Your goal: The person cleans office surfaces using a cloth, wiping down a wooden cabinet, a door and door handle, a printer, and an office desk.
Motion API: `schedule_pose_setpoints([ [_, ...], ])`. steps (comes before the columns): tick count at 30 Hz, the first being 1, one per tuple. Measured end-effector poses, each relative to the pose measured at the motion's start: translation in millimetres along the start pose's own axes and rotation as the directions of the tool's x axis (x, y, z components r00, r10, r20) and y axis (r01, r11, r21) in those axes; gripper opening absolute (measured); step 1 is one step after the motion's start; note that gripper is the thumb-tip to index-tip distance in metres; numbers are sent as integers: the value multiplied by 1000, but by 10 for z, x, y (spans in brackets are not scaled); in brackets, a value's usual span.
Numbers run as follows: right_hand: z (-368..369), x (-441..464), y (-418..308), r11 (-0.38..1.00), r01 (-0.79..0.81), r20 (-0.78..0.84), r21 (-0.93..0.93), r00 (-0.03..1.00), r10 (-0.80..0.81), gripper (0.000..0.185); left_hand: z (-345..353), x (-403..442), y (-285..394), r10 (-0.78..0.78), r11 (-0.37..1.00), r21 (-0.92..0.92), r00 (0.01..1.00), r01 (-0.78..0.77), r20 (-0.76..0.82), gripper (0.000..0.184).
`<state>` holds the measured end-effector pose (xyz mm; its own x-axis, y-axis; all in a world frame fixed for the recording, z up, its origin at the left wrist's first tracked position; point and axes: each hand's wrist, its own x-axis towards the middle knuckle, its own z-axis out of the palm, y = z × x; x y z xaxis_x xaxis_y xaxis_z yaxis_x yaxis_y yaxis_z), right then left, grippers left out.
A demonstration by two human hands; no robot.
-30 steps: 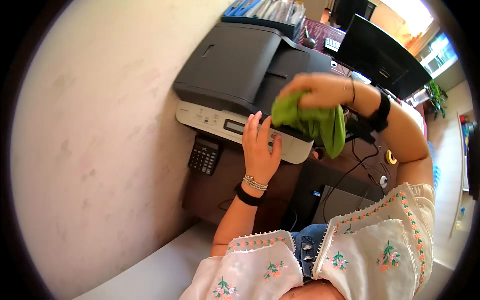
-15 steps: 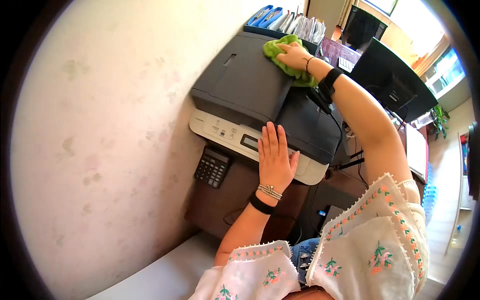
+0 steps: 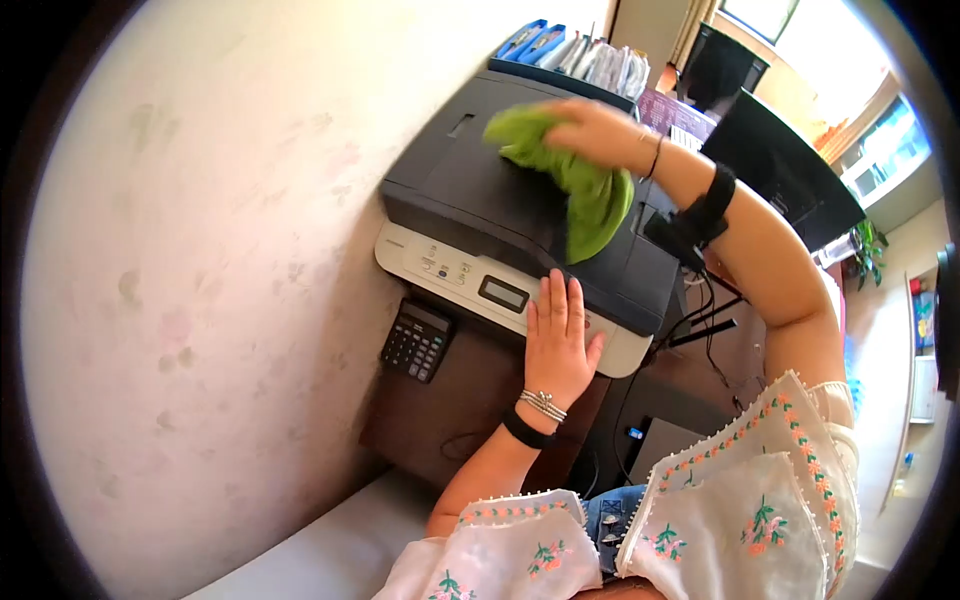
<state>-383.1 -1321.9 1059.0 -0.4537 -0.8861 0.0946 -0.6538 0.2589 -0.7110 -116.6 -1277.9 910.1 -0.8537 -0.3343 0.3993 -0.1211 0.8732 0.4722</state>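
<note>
A dark grey printer (image 3: pixel 470 160) with a light front control panel stands against the wall. My right hand (image 3: pixel 600 135) grips a green cloth (image 3: pixel 595 205), which hangs down over the printer's lid; hand and cloth are smeared by motion. Whether the cloth touches the lid at every point I cannot tell. My left hand (image 3: pixel 560 345) lies flat on the front panel, fingers stretched out beside the small display (image 3: pixel 504 293), and holds nothing.
A black calculator (image 3: pixel 417 340) lies below the panel on the left. Behind the printer stands a file holder with papers (image 3: pixel 600 68). A monitor (image 3: pixel 785 170) and dangling cables (image 3: pixel 708 300) are at the right. The patterned wall (image 3: pixel 200 280) borders the left side.
My right hand has lifted the green cloth from the lid's far right corner and drawn it nearer, so that it hangs lower. My left hand stays on the panel, shifted slightly.
</note>
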Motion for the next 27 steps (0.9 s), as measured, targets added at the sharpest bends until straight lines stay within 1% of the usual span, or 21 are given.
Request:
schedule_pose_setpoints([
  [2, -141, 335, 165, 968, -196, -25, 158, 979, 203, 50, -5, -4, -7, -3, 1000, 2, 1000, 3, -6, 83],
  [3, -113, 466, 195, 970, -191, -24, 152, 980, 197, 50, -28, 2, 4, -8, 1000, -18, 1000, 8, 11, 83],
  [4, -38, 603, 267, 946, -253, -48, -204, 967, 248, 54, -43, 5, 6, -13, 999, -39, 999, 14, 31, 83],
  [5, 59, 736, 342, 797, -289, -91, -530, 954, 286, 58, -54, 7, 5, -12, 999, -47, 999, 14, 34, 84],
  [6, 207, 885, 562, 728, -272, -120, -630, 960, 255, 64, -50, 4, -9, -14, 999, -45, 999, 16, 29, 84],
  [8, 326, 1061, 454, 693, -401, -221, -599, 915, 338, 62, -43, -2, -15, -8, 998, -60, 999, 10, 45, 85],
  [9, 321, 1300, 695, 690, -200, -94, -695, 978, 188, 60, -33, -7, -24, -7, 998, -58, 999, 9, 47, 86],
  [10, 298, 1503, 935, 653, 7, 49, -757, 998, 46, 57, -51, -11, -30, -12, 998, -62, 999, 16, 51, 86],
  [11, 350, 1523, 872, 661, 83, 97, -745, 995, -15, 52, -54, -17, -36, -3, 997, -72, 999, 6, 49, 86],
  [12, 437, 1415, 650, 659, 83, 103, -748, 995, -8, 52, -50, -24, -37, 8, 996, -85, 999, -4, 44, 85],
  [14, 672, 914, 3, 803, 38, 41, -595, 999, -17, 48, -41, -18, -78, 11, 995, -100, 999, -8, 36, 84],
  [16, 773, 540, -290, 846, 241, 237, -475, 961, -141, 46, -72, -14, -97, 18, 994, -108, 997, -11, 69, 82],
  [18, 859, 205, -500, 832, 454, 421, -317, 854, -306, 45, -69, -34, -127, 28, 993, -117, 998, -20, 63, 82],
  [20, 765, 72, -718, 872, 469, 579, -144, 754, -310, 41, -80, -22, -124, 39, 991, -127, 997, -30, 65, 82],
  [21, 678, 129, -720, 879, 448, 552, -163, 780, -295, 37, -108, -14, -115, 36, 991, -131, 996, -26, 77, 82],
  [22, 582, 218, -721, 902, 341, 450, -264, 871, -197, 35, -121, -10, -110, 32, 991, -133, 996, -21, 84, 82],
  [23, 479, 351, -686, 900, 254, 308, -354, 940, -144, 36, -117, -14, -109, 32, 991, -133, 996, -21, 80, 82],
  [24, 343, 577, -537, 913, 165, 192, -373, 976, -98, 37, -115, -19, -98, 34, 990, -136, 997, -24, 74, 83],
  [25, 223, 728, -505, 902, 113, 59, -417, 994, -97, 38, -115, -16, -94, 36, 990, -138, 997, -26, 66, 83],
  [26, 114, 1004, -210, 865, 215, -19, -453, 968, -250, 41, -125, -8, -86, 33, 990, -136, 998, -25, 59, 83],
  [27, 67, 1139, -157, 864, 90, -64, -495, 988, -139, 40, -138, -4, -76, 28, 990, -142, 998, -19, 62, 83],
])
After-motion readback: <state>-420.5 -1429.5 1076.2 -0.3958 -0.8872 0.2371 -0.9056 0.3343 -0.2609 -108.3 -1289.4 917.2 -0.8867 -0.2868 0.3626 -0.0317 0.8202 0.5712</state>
